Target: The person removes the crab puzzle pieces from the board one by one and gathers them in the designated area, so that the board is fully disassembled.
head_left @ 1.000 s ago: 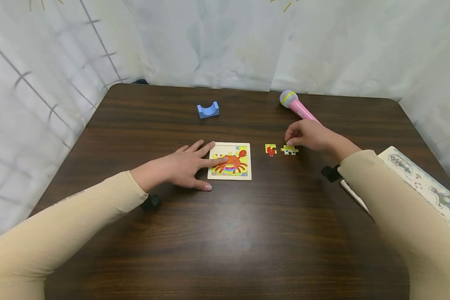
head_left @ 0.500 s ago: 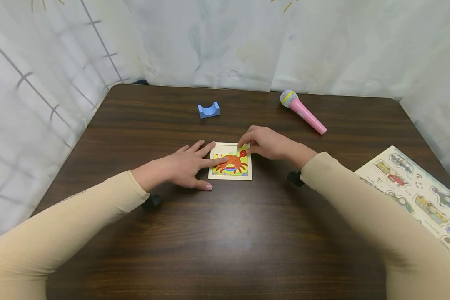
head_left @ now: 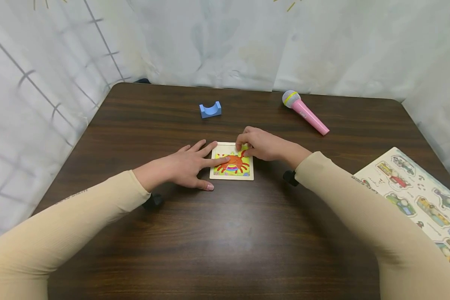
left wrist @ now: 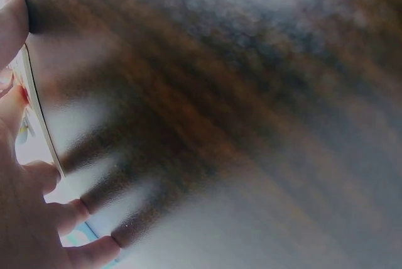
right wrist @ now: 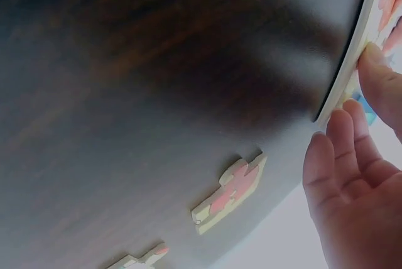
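Observation:
A small crab jigsaw puzzle [head_left: 231, 168] lies in a pale wooden frame mid-table, its upper-left area bare of pieces. My left hand [head_left: 183, 167] rests palm down with fingers spread. Its index finger lies across the crab, and another fingertip touches the frame's upper-left corner. My right hand [head_left: 264, 144] curls thumb and index finger around the red-claw puzzle piece [head_left: 243, 153] at the upper right, partly covering it. Two loose puzzle pieces lie on the table in the right wrist view: a red-and-yellow piece [right wrist: 231, 193] and another [right wrist: 138, 263] cut by the lower edge. My right arm hides them from the head view.
Farther back on the brown table [head_left: 195, 246] stand a blue arch-cut block [head_left: 210, 110] and a pink toy microphone [head_left: 305, 112]. A large picture board [head_left: 416, 200] lies at the right, partly under my right sleeve. White curtains hang beyond the table edges.
My right hand has moved left from the loose pieces to the puzzle's upper-right corner, where its fingers have since shifted slightly. My left hand has stayed on the puzzle.

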